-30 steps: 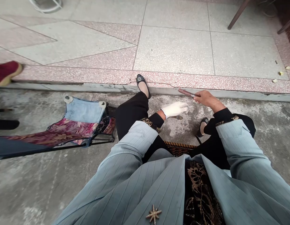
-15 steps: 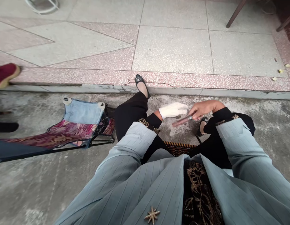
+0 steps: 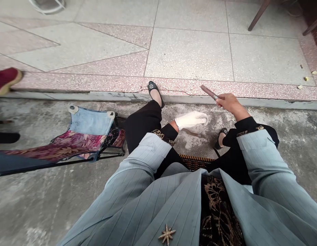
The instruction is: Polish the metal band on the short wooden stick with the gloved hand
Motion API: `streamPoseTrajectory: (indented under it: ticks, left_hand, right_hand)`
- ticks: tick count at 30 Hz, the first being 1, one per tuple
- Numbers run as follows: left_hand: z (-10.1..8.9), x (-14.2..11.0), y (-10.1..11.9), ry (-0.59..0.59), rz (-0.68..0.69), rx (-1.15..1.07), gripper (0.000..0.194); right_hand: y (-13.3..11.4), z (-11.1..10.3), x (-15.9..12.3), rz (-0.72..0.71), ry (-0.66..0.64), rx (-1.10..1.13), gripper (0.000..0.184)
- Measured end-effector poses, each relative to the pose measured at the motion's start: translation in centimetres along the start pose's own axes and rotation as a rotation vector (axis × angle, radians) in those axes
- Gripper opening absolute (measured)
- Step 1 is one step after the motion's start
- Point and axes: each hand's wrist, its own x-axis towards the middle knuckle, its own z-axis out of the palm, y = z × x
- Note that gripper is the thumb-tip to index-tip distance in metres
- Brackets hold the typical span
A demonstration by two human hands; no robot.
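Note:
My left hand (image 3: 191, 119), in a white knitted glove, is closed with its fingers curled and their tips near the thumb. A pale rounded edge shows at the fingertips; I cannot make out what is in the grip. Below the glove, a narrow, curved brownish strip (image 3: 194, 133) shows against the concrete; whether the hand touches it I cannot tell. Bare and to the right, my right hand (image 3: 229, 102) grips a brown stick-like tool (image 3: 208, 92) with a silvery band by the fingers. The tool points up and left, apart from the glove.
A folding chair (image 3: 92, 119) with blue and floral fabric stands at left. Ahead runs a low step edge (image 3: 179, 99) with tiled floor above. Another person's red shoe (image 3: 6, 80) is at far left. Between my legs shows a woven seat edge (image 3: 196, 162); furniture legs (image 3: 258, 15) stand upper right.
My right hand swung the tool down and left beside the gloved hand, then lifted it back up and right. The glove barely moved; more of the curved strip shows below it now.

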Motion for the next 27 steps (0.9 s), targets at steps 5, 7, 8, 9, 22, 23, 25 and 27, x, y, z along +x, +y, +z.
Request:
streamPoseTrajectory:
  ticks: [5, 7, 8, 9, 22, 23, 25, 27]
  left_hand:
    - [0.2, 0.3, -0.8, 0.009, 0.003, 0.196, 0.026]
    - [0.3, 0.4, -1.1, 0.039, 0.008, 0.233, 0.029]
    - [0.3, 0.4, -1.3, 0.053, 0.006, 0.24, 0.03]
    - [0.2, 0.4, -1.4, 0.066, 0.003, 0.248, 0.032]
    - [-0.2, 0.8, -2.4, 0.207, 0.022, 0.088, 0.032]
    - [-0.1, 0.7, -2.2, 0.2, 0.015, 0.089, 0.033]
    - [0.0, 0.6, -1.8, 0.159, 0.029, 0.092, 0.034]
    - [-0.1, 0.5, -1.6, 0.132, 0.037, 0.089, 0.033]
  right_hand:
    - [-0.1, 1.2, 0.1, -0.034, -0.17, -0.591, 0.029]
    - [-0.1, 1.5, -0.1, -0.001, -0.354, -0.713, 0.025]
    - [-0.1, 1.7, -0.3, 0.02, -0.462, -0.744, 0.02]
    - [0.0, 1.8, -0.4, 0.035, -0.577, -0.746, 0.016]
    - [-0.8, -2.8, -2.6, -0.263, -0.734, 0.37, 0.048]
    - [-0.8, -2.6, -2.8, -0.253, -0.681, 0.418, 0.043]
    - [-0.9, -1.9, -2.9, -0.23, -0.59, 0.476, 0.035]
    - [-0.9, -1.2, -2.7, -0.202, -0.511, 0.491, 0.032]
